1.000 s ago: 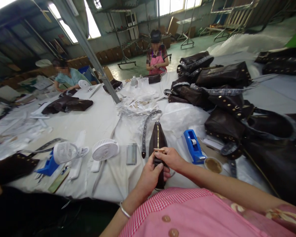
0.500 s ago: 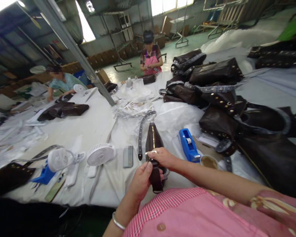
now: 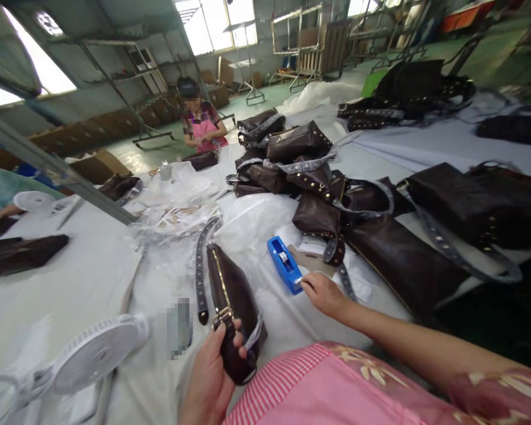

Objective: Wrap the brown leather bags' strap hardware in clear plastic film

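My left hand (image 3: 212,369) is wrapped round the near end of a dark brown leather bag (image 3: 232,292) with a gold zip, which lies on the white table cover (image 3: 92,277). A studded strap (image 3: 200,268) runs along the bag's left side. My right hand (image 3: 321,292) has reached right to the blue tape dispenser (image 3: 284,263); its fingers are pinched at the dispenser's near end, and what they hold is too small to make out.
A heap of dark brown bags (image 3: 336,195) covers the table's right half. A small white fan (image 3: 95,353) lies at the near left. Clear plastic wrappers (image 3: 177,212) lie beyond the bag. One person (image 3: 201,121) works at the table's far end; another sleeve (image 3: 0,189) shows at left.
My right hand left the bag's zip end and moved right to the tape dispenser. My left hand kept hold of the bag. The view swung to the right.
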`<state>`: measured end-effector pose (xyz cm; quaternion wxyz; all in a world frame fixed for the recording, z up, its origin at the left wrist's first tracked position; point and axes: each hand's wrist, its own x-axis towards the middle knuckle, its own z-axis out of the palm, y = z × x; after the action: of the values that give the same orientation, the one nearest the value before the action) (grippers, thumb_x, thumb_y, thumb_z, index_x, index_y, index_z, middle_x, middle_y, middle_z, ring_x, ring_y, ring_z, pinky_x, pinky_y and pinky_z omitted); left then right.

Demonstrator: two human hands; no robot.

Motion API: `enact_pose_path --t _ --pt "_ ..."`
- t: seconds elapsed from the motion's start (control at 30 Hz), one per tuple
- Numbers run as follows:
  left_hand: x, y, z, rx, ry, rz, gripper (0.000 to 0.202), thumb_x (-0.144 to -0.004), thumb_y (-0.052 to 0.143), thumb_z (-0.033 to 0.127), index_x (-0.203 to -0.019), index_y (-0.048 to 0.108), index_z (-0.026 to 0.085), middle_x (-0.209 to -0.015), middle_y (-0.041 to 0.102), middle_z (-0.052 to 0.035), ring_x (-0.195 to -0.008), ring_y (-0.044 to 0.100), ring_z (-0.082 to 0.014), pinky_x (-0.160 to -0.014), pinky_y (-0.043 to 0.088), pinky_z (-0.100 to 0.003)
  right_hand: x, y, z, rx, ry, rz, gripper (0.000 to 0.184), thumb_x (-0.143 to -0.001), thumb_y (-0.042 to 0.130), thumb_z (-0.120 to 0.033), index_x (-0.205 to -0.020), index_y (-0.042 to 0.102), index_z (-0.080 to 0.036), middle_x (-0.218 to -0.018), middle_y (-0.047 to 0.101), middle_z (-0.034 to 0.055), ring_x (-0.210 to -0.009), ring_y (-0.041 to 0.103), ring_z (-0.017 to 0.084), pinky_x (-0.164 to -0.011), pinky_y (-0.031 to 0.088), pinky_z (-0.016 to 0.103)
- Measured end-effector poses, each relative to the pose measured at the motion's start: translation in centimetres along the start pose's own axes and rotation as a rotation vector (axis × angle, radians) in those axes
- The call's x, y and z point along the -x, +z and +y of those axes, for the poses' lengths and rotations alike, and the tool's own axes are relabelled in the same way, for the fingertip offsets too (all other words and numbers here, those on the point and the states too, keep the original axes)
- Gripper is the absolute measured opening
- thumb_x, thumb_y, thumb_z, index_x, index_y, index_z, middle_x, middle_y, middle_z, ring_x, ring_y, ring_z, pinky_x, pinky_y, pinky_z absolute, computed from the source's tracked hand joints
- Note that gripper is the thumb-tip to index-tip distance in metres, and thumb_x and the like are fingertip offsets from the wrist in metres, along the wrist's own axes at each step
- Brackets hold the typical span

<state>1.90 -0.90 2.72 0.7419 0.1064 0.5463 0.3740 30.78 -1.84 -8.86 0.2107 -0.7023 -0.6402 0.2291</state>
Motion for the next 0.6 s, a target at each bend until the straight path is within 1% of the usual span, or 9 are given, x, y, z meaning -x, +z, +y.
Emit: enact_pose_path --t 0.07,0.1,0.13,0.2,0.23,0.3,0.4,0.5,0.6 --pt "-0.2 0.4 -0.5 0.001 0.003 -0.006 0.02 -0.083 0.065 0.027 -0.097 0.063 0.013 -0.061 0.056 0.0006 -0.049 0.054 -0.0107 -0.049 0.046 -0.022 0.8 0.8 4.8 0.236 0.045 -0.08 0.032 -0.093 0.046 -0.033 -0.114 0.067 -0.018 -0.121 0.063 0.0146 -0.109 0.057 0.028 -0.095 0.04 0.042" --pt "-0.3 0.5 -0.8 -0.006 0.0 -0.009 0.021 -0.082 0.066 0.028 -0.096 0.063 0.013 -0.061 0.056 0.0006 -0.048 0.054 -0.011 -0.049 0.045 -0.021 1.1 1.4 6.7 0.342 0.03 -0.114 0.038 -0.091 0.052 -0.036 -0.123 0.063 -0.02 -0.135 0.055 0.0158 -0.12 0.051 0.032 -0.1 0.035 0.048" --pt "-0.3 0.6 -1.0 -0.019 -0.009 -0.01 0.022 -0.081 0.068 0.029 -0.095 0.063 0.013 -0.06 0.056 0.0005 -0.048 0.054 -0.0113 -0.048 0.044 -0.021 1.4 2.0 8.3 0.419 -0.002 -0.146 0.045 -0.088 0.057 -0.038 -0.129 0.06 -0.021 -0.146 0.046 0.016 -0.13 0.042 0.036 -0.104 0.03 0.053" --pt "-0.2 0.8 -1.4 -0.051 -0.029 -0.012 0.026 -0.078 0.072 0.032 -0.093 0.063 0.013 -0.06 0.057 0.0002 -0.048 0.054 -0.0119 -0.048 0.043 -0.021 1.6 3.1 10.0 0.491 -0.078 -0.175 0.052 -0.083 0.062 -0.041 -0.132 0.058 -0.021 -0.154 0.035 0.015 -0.138 0.029 0.04 -0.107 0.022 0.059" --pt "0.0 0.8 -1.6 -0.062 -0.025 -0.009 0.028 -0.076 0.073 0.034 -0.092 0.063 0.014 -0.06 0.057 0.0003 -0.048 0.054 -0.0118 -0.048 0.043 -0.021 1.5 3.4 10.3 0.493 -0.103 -0.162 0.049 -0.084 0.062 -0.041 -0.129 0.061 -0.02 -0.155 0.034 0.0149 -0.139 0.027 0.041 -0.108 0.021 0.059" --pt "0.6 1.0 -1.7 -0.075 0.017 0.006 0.032 -0.074 0.076 0.039 -0.089 0.062 0.014 -0.058 0.054 0.0017 -0.048 0.052 -0.0106 -0.047 0.042 -0.021 0.9 3.4 9.9 0.445 -0.13 -0.101 0.036 -0.087 0.057 -0.036 -0.117 0.067 -0.019 -0.151 0.04 0.0151 -0.135 0.035 0.038 -0.107 0.025 0.055" --pt "1.7 1.4 -1.9 -0.103 0.15 0.035 0.038 -0.072 0.076 0.047 -0.087 0.06 0.016 -0.063 0.057 0.0019 -0.045 0.046 -0.0077 -0.043 0.039 -0.02 -1.3 2.1 8.0 0.296 -0.126 -0.046 0.026 -0.092 0.047 -0.028 -0.096 0.07 -0.018 -0.122 0.063 0.0147 -0.11 0.057 0.027 -0.095 0.038 0.04" --pt "2.6 1.3 -2.3 -0.2 0.231 0.052 0.041 -0.073 0.073 0.054 -0.086 0.059 0.018 -0.068 0.06 0.0013 -0.041 0.041 -0.0063 -0.039 0.036 -0.021 -4.3 0.7 6.3 0.155 0.008 -0.008 0.029 -0.094 0.044 -0.032 -0.086 0.067 -0.017 -0.088 0.068 0.0102 -0.084 0.061 0.022 -0.077 0.04 0.03" --pt "2.8 0.3 -3.2 -0.342 0.193 0.053 0.045 -0.074 0.069 0.061 -0.079 0.058 0.018 -0.058 0.057 0.0018 -0.037 0.039 -0.0063 -0.037 0.032 -0.02 -7.6 0.1 5.6 0.08 0.133 0.028 0.035 -0.095 0.043 -0.039 -0.079 0.066 -0.017 -0.078 0.068 0.0093 -0.076 0.06 0.02 -0.069 0.037 0.028"
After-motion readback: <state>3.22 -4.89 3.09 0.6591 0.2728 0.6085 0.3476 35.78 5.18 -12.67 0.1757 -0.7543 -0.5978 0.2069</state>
